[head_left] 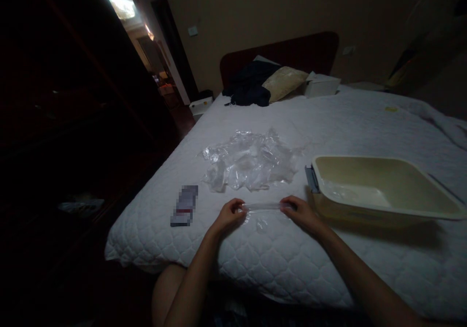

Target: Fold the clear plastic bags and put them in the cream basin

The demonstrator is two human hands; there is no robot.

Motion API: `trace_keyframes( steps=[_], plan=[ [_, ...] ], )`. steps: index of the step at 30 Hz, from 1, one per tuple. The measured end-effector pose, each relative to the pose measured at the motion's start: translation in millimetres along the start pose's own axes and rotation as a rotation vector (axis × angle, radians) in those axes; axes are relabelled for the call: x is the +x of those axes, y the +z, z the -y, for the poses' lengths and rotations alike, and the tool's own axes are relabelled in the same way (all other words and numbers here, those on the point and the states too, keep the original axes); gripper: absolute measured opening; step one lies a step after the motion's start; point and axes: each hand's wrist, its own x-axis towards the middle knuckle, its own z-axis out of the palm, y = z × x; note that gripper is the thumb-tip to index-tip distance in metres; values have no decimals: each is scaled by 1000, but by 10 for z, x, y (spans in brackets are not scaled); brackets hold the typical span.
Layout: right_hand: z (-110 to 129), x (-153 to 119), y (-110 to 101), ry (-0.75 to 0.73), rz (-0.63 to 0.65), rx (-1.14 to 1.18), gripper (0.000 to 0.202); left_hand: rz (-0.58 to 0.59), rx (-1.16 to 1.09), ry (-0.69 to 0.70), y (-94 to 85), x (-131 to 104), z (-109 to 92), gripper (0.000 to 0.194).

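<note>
A clear plastic bag (261, 207) is stretched flat between my two hands, just above the front part of the bed. My left hand (232, 213) pinches its left end, and my right hand (297, 212) grips the right end. Under and below it, another bit of clear plastic shows on the quilted cover. Right behind my hands lies a loose heap of crumpled clear plastic bags (251, 161). To the right of my right hand stands a large cream plastic bin (365, 210) with grey side latches; some clear plastic lies inside it.
A blurred-out flat object (184, 206) lies on the white quilted bedspread (284, 263) to the left. Dark clothing (251, 83), a beige pillow (286, 82) and a white box (321, 84) rest near the headboard (280, 49). A doorway opens at the upper left.
</note>
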Motion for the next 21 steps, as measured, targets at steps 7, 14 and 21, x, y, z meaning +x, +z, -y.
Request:
trace_keyframes(
  steps=[7, 14, 21],
  plan=[
    [64, -46, 12, -59, -28, -100, 23, -79, 81, 76, 36, 7, 93, 16],
    [73, -95, -4, -152, -26, -131, 26, -93, 67, 79, 27, -29, 67, 16],
    [147, -158, 8, -306, -44, -301, 9, -82, 97, 138, 40, -109, 6, 10]
  ],
)
